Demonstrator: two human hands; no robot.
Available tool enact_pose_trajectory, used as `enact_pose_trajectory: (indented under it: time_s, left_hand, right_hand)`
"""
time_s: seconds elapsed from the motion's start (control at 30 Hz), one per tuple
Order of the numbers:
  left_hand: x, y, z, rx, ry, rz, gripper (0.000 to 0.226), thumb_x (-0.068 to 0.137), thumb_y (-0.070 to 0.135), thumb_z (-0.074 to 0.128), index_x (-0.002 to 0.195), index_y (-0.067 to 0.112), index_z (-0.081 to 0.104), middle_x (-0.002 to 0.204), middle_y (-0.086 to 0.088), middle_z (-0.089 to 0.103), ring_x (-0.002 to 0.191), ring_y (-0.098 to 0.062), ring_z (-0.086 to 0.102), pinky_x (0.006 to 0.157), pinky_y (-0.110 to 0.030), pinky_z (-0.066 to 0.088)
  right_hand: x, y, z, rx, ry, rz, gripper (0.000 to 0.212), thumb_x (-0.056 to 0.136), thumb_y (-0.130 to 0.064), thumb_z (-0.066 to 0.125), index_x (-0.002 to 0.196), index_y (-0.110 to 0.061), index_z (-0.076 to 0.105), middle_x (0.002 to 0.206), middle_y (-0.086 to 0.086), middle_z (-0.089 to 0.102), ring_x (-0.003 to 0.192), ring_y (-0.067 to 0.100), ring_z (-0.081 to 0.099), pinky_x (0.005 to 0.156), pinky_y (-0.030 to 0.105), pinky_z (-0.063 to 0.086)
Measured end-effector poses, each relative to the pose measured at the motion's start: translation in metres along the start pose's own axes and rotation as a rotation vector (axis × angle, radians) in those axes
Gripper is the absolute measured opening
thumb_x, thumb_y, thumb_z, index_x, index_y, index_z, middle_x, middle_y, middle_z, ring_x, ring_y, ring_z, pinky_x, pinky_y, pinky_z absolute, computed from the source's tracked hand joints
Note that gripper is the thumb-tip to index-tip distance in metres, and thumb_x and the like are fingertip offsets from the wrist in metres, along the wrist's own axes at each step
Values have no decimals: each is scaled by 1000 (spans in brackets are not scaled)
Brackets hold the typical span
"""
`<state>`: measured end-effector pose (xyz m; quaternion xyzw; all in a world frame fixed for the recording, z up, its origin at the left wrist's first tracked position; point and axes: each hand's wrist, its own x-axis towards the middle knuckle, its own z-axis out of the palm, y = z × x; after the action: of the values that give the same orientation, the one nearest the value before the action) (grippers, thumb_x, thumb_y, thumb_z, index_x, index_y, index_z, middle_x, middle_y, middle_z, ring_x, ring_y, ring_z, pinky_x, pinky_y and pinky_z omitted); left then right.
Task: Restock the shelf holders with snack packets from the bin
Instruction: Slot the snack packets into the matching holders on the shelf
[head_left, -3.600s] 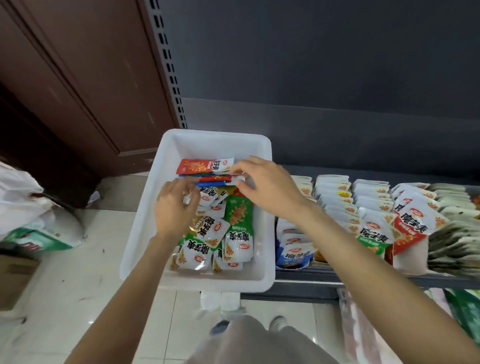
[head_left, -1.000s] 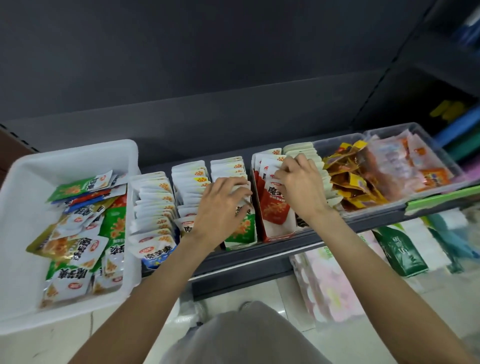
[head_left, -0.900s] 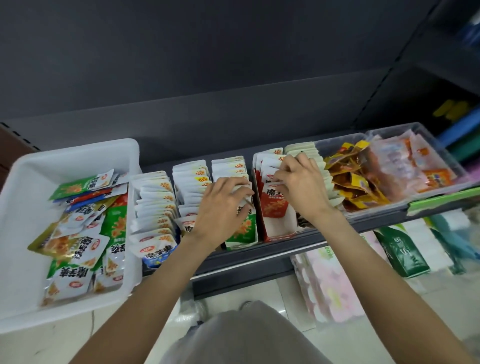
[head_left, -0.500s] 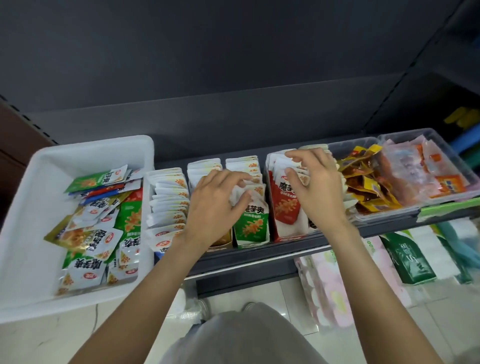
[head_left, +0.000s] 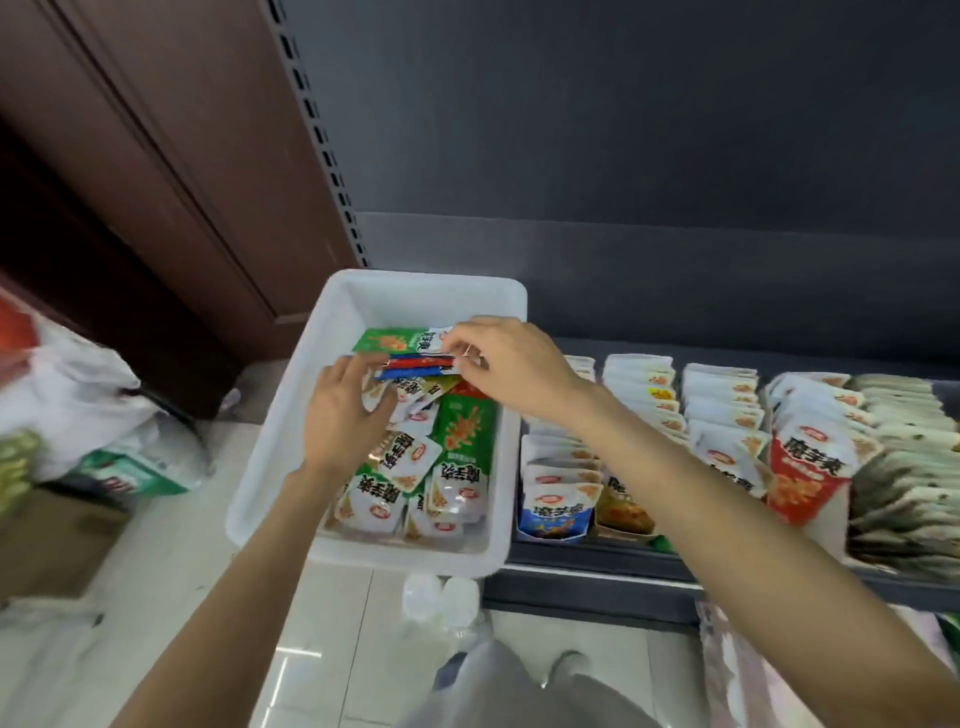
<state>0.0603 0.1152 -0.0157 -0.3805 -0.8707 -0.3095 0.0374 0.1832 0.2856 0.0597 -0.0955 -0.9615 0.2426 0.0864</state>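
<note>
Both hands in the bin, sorting packets at its far end

Right grip (head_left: 511, 364) pinches the red-and-blue packets (head_left: 415, 365) lying on the pile in the white bin (head_left: 291, 447); left grip (head_left: 343, 415), fingers relaxed, rests on packets beside it. A loose pinch could spill the slick stack short of the shelf holders (head_left: 675, 415) to the right grip's right

Both hands have left the shelf holders (head_left: 727, 415) and now reach into the bin (head_left: 291, 447), among its packets (head_left: 415, 364).
</note>
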Motion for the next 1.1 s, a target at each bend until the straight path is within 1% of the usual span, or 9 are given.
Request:
enact_pose_trajectory:
  time_s: [0.1, 0.3, 0.4, 0.5, 0.7, 0.8, 0.87, 1.0, 1.1]
  left_hand:
    - [16, -20, 16, 42, -58, -14, 34, 84, 12, 65, 118, 8, 59, 113, -12, 61, 102, -31, 55, 86, -41, 46]
    - [55, -57, 44, 181, -261, -49, 53, 88, 25, 60, 136, 17, 41, 138, -4, 45, 127, -24, 40, 107, -37, 32]
    - [77, -70, 57, 219, -419, -18, 60, 90, 27, 57, 144, 19, 31, 150, -2, 33, 139, -22, 27, 115, -37, 22]
    - [90, -80, 65, 275, -532, 40, 60, 91, 30, 54, 145, 19, 31, 150, -1, 34, 138, -20, 29, 115, -36, 22]
    - [88, -71, 51, 399, -335, 233, 34, 92, 39, 54, 125, 33, 58, 119, 5, 65, 105, -20, 59, 92, -32, 34]
    - [84, -64, 31, 336, -140, 361, 16, 88, 33, 62, 98, 26, 73, 79, -3, 72, 67, -25, 63, 78, -32, 41]
    - [77, -59, 16, 175, -15, 316, 16, 85, 33, 64, 89, 22, 75, 57, -4, 65, 51, -27, 57, 68, -32, 46]
    - [61, -23, -12, -579, -335, -184, 19, 90, 31, 62, 99, 19, 73, 87, 1, 74, 82, -17, 69, 82, -38, 54]
    - [47, 3, -20, -801, -331, -280, 17, 89, 23, 63, 98, 13, 73, 93, -3, 74, 88, -23, 69, 88, -48, 52]
  right_hand:
    - [54, 13, 40, -171, -176, 42, 29, 94, -19, 49, 122, -15, 59, 122, 3, 59, 105, 21, 57, 80, 31, 45]
    - [117, 40, 107, -348, -455, 236, 58, 96, -32, 49, 145, -9, 29, 149, 14, 30, 133, 30, 35, 106, 42, 36]
    - [124, 42, 121, -345, -463, 291, 58, 92, -32, 57, 140, -8, 35, 136, 14, 46, 120, 30, 49, 92, 40, 43]
    - [125, 36, 115, -493, -417, 184, 31, 89, -26, 62, 115, -10, 59, 112, 9, 62, 99, 27, 60, 70, 32, 41]
    - [117, 31, 82, -520, -489, 39, 19, 94, -28, 55, 102, -15, 65, 99, 7, 63, 93, 27, 59, 65, 30, 37]
    - [104, 30, 63, -416, -316, 40, 21, 95, -23, 48, 86, -16, 65, 84, 5, 63, 84, 28, 60, 64, 32, 39]
    - [93, 28, 49, -296, -102, 114, 17, 92, -21, 50, 86, -19, 66, 83, 2, 67, 83, 26, 61, 66, 32, 41]
    - [55, 21, 18, 131, 373, 275, 21, 83, -13, 61, 101, -22, 68, 89, -5, 69, 77, 13, 64, 70, 30, 51]
    - [18, 13, -3, 400, 419, 398, 18, 86, -8, 63, 98, -20, 68, 85, -4, 68, 70, 11, 64, 67, 23, 49]
